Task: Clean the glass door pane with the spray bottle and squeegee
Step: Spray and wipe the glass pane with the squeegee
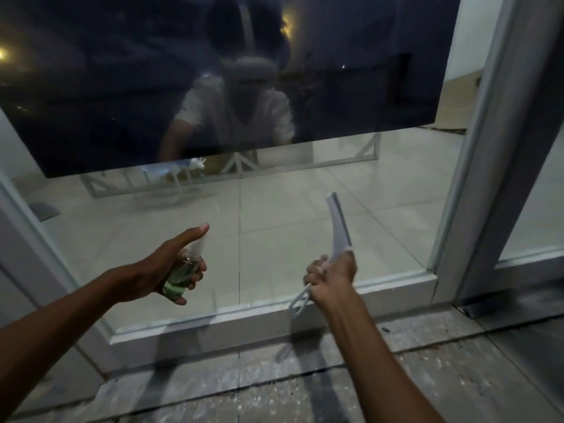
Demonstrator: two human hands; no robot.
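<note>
The glass door pane [259, 215] fills the view in front of me, set in a white frame [274, 319]. My left hand [171, 267] grips a small clear spray bottle [180, 273] with green liquid, its white nozzle toward the glass and my forefinger stretched out over the top. My right hand [331, 277] holds a white squeegee [338, 227] by its handle. Its blade stands nearly upright against the lower right part of the pane. The handle's looped end sticks out below my fist.
A grey metal door post [488, 166] rises on the right. The upper pane is dark and reflects a person. Pale floor tiles [305, 190] and a white rail show through the lower glass. Rough speckled concrete [274, 386] lies under my arms.
</note>
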